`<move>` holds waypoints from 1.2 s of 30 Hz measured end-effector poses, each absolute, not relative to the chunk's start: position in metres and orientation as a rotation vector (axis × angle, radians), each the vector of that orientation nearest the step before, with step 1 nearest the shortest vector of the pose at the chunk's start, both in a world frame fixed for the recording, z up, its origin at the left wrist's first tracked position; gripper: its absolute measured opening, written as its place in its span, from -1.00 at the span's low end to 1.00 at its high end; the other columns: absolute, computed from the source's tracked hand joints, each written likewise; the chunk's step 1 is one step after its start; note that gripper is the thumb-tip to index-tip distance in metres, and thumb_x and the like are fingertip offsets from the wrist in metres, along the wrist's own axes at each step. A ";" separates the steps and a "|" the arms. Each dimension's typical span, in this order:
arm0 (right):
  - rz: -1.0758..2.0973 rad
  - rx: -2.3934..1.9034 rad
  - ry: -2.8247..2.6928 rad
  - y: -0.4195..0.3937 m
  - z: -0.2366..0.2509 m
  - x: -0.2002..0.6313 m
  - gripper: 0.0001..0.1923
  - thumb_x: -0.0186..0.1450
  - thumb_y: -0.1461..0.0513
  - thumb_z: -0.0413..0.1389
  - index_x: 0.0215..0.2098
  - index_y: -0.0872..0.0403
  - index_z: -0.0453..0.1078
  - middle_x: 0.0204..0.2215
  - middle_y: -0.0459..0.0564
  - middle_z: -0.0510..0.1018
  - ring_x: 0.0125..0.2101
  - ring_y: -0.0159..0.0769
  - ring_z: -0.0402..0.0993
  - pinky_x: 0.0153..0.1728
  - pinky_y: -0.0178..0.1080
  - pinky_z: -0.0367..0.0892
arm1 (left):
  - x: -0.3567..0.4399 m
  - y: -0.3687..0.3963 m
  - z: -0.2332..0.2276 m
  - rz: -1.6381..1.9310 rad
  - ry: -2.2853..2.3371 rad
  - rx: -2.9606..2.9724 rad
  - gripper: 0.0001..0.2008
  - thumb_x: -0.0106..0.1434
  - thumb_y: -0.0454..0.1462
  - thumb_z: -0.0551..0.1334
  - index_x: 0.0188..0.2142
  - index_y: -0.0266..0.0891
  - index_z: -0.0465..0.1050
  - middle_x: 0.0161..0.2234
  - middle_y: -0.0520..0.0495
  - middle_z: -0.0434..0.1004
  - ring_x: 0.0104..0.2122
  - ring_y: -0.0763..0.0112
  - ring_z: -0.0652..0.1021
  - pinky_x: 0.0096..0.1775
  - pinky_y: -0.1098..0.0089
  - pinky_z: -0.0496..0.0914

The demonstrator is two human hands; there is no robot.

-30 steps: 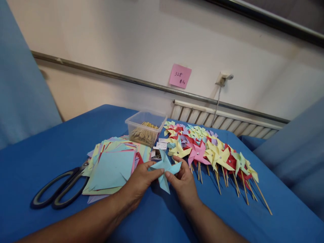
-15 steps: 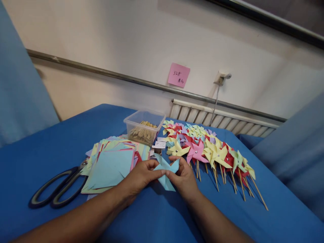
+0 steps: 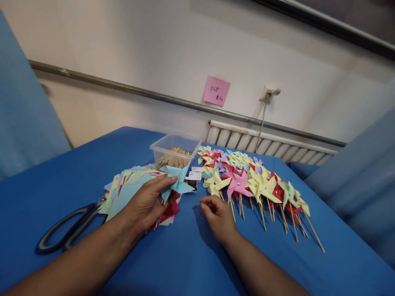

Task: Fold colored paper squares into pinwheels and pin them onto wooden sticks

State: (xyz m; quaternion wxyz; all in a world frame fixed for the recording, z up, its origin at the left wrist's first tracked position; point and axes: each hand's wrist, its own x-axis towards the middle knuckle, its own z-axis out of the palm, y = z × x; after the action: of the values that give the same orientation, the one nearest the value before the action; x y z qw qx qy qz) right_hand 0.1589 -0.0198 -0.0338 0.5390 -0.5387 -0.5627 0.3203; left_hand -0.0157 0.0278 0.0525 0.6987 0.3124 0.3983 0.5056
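My left hand [image 3: 154, 201] is closed on a light blue paper pinwheel [image 3: 175, 181], its folded blades fanning out past the fingertips over the paper stack [image 3: 126, 189]. Behind the pinwheel, a small dark box [image 3: 191, 187] with white paper labels is partly covered by it. My right hand [image 3: 219, 220] hovers just above the blue cloth, thumb and fingers curled together. Anything between those fingertips is too small to make out. Close to its right lie rows of finished pinwheels [image 3: 239, 183] on wooden sticks, in pink, yellow, red, green and purple.
Black-handled scissors [image 3: 68, 230] lie left of the stack, partly behind my left forearm. A clear plastic box [image 3: 191, 158] of wooden sticks stands at the back. The blue-covered table [image 3: 191, 255] meets a wall with a radiator [image 3: 234, 137] and metal rail.
My left hand has carried the light blue pinwheel left and up, over the paper stack. My right hand has let go of it and stays near the same spot, fingers curled.
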 end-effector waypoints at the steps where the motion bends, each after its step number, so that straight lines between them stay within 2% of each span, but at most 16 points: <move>1: 0.695 -1.327 -1.429 -0.019 -0.035 0.159 -0.86 0.19 0.25 0.10 -0.33 0.07 0.49 -0.49 -0.09 0.48 -0.49 -0.36 0.38 -0.44 -0.33 0.28 | -0.016 0.027 0.052 1.137 0.886 0.694 -0.78 -0.06 -0.40 0.40 -0.45 -0.20 0.39 -0.50 0.09 0.44 -0.52 0.51 0.47 -0.44 0.50 0.44; 5: 0.489 -1.525 -1.656 -0.016 -0.034 0.156 -0.82 0.21 0.30 0.08 -0.26 0.05 0.52 -0.37 -0.03 0.54 -0.35 -0.30 0.46 -0.29 -0.31 0.30 | -0.011 0.022 0.049 1.089 0.920 0.735 -0.77 -0.05 -0.37 0.40 -0.47 -0.20 0.35 -0.55 0.13 0.41 -0.56 0.54 0.44 -0.51 0.55 0.39; 10: 0.353 -1.717 -1.877 -0.011 -0.028 0.153 -0.81 0.26 0.29 0.06 -0.27 0.02 0.52 -0.35 0.00 0.55 -0.28 -0.27 0.47 -0.28 -0.33 0.24 | -0.007 0.019 0.040 1.004 0.917 0.831 -0.83 0.02 -0.29 0.36 -0.48 -0.21 0.36 -0.56 0.12 0.43 -0.58 0.54 0.42 -0.52 0.55 0.35; 14: 0.286 -1.776 -1.929 -0.011 -0.026 0.152 -0.82 0.28 0.26 0.05 -0.30 0.03 0.51 -0.34 0.01 0.55 -0.30 -0.26 0.48 -0.32 -0.33 0.21 | -0.006 0.018 0.035 0.991 0.926 0.873 -0.83 0.01 -0.26 0.36 -0.45 -0.22 0.39 -0.52 0.09 0.46 -0.54 0.51 0.45 -0.47 0.51 0.37; 23: 0.161 -1.906 -1.940 -0.013 -0.025 0.153 -0.84 0.27 0.24 0.07 -0.37 0.03 0.50 -0.40 0.01 0.53 -0.38 -0.22 0.47 -0.44 -0.28 0.14 | -0.006 0.015 0.034 0.999 0.961 0.924 -0.82 0.04 -0.23 0.34 -0.42 -0.25 0.39 -0.53 0.08 0.45 -0.58 0.53 0.43 -0.50 0.50 0.34; 36: 0.099 -1.940 -1.987 -0.019 -0.021 0.153 -0.79 0.31 0.25 0.01 -0.38 0.04 0.48 -0.39 0.03 0.54 -0.40 -0.22 0.47 -0.46 -0.28 0.10 | -0.006 0.016 0.030 0.958 0.958 1.000 -0.83 0.12 -0.22 0.29 -0.40 -0.25 0.34 -0.48 0.06 0.41 -0.53 0.53 0.42 -0.46 0.48 0.35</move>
State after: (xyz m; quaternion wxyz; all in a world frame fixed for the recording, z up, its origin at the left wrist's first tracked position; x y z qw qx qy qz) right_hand 0.1535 -0.0194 -0.0210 0.1803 -0.6867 -0.7034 0.0350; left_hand -0.0057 0.0164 0.0301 0.6659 0.4428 0.4246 0.4245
